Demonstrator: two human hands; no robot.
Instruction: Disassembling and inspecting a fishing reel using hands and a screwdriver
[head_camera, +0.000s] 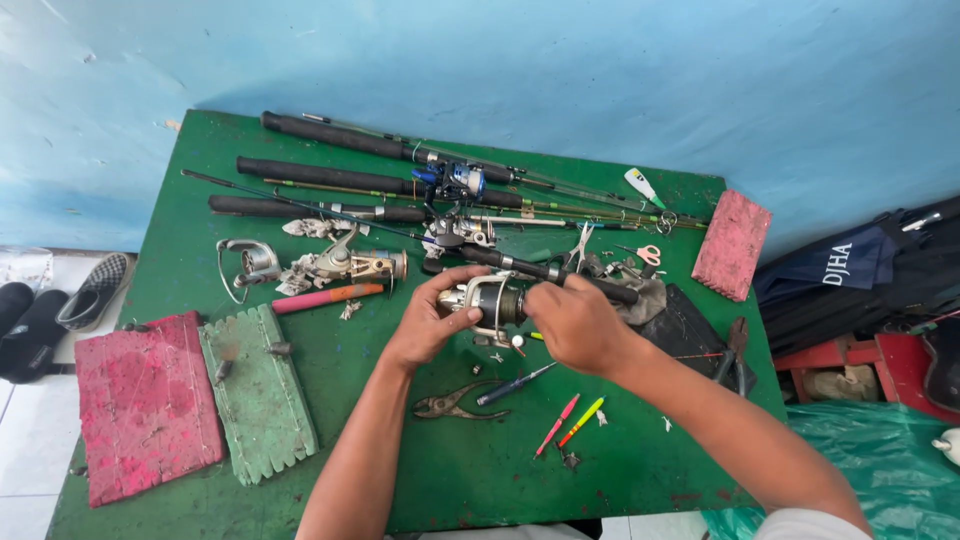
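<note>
Both hands hold a silver and black spinning fishing reel (492, 298) above the middle of the green table (450, 470). My left hand (428, 320) grips the reel's left end, by the spool. My right hand (572, 322) wraps around its right side and hides that part. The reel is mounted on a black-handled rod (520, 266) that runs back and left. Just below the hands lie pliers (455, 405) and a dark screwdriver (512, 385).
Several fishing rods (340, 178) lie across the table's far side. Loose reels (250, 262) and reel parts (345, 265) lie at left, with a pink foam block (145, 405) and a green one (258, 390). Floats (570, 420), scissors (648, 254), another pink block (732, 245), shoes (60, 310) on the floor.
</note>
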